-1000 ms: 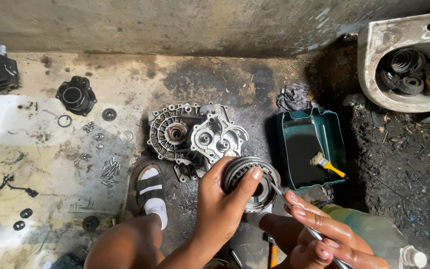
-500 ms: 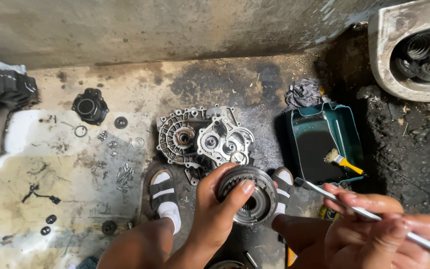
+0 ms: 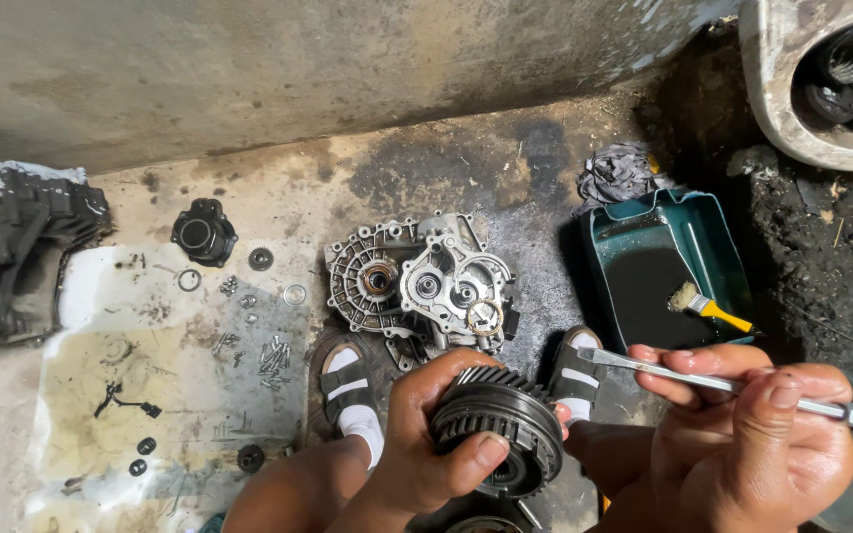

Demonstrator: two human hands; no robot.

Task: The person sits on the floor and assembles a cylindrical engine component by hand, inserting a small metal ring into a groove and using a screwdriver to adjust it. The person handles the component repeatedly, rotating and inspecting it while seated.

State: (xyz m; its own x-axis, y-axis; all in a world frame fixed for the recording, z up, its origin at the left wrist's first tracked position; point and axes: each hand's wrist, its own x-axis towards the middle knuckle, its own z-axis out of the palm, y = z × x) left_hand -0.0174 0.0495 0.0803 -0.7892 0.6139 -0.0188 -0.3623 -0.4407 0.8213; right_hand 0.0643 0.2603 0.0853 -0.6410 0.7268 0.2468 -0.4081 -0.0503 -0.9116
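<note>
Low over the oil-stained concrete floor (image 3: 466,178), between the knees: a round toothed gear hub (image 3: 501,424), dark steel, tipped on edge and raised clear of the ground. Gripped by the left hand (image 3: 426,444), fingers curled over the toothed rim from behind, thumb pressed across the front face. Just to its right, the right hand (image 3: 752,444), closed around a long screwdriver (image 3: 683,373), thumb lying along the shaft, red handle poking out past the palm, flat tip aimed toward the hub but apart from it.

Judging by this pose: inspection or prying at the hub, tool poised and not yet engaged. Called for next, most likely: a firm, steady hold with the left hand and a careful placing of the tip into a slot or against a ring on the hub's face, without slipping toward the thumb.

Beyond the hub, flat on the floor, a silver gearbox housing (image 3: 417,281), open side up. On either side of it, two sandalled feet (image 3: 348,380). Further right, a teal tray (image 3: 644,207) of black fluid with a yellow-handled brush (image 3: 708,308) lying in it, and a crumpled rag (image 3: 619,176) behind. To the left, scattered bolts (image 3: 271,353), washers and a black round cover (image 3: 202,234). At top right, a white basin (image 3: 772,109) holding more dark gears.
</note>
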